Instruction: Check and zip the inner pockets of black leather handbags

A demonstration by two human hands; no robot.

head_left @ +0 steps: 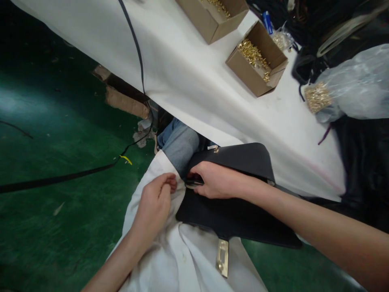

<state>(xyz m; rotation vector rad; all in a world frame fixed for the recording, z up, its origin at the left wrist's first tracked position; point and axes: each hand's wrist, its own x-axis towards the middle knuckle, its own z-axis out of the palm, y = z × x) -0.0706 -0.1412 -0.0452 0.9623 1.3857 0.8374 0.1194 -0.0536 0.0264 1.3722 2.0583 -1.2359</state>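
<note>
A black handbag (240,213) lies across my lap with its flap folded open toward me. A gold metal clasp plate (223,258) hangs from the flap's edge, and a small gold lock fitting (215,149) sits on the bag's far side. My right hand (214,180) reaches over the bag and is closed on its left end, where a metallic edge shows near the fingertips. Just left of the bag, my left hand (159,198) hovers over the white cloth (142,207) on my lap. Its fingers are curled in; whatever they may hold is hidden.
On the white-covered table (188,77) stand two cardboard boxes, one (258,61) with small gold hardware pieces inside. Clear plastic bags (361,83) and dark material lie at the right. A black strap (133,32) hangs over the table edge down to the green floor (69,227).
</note>
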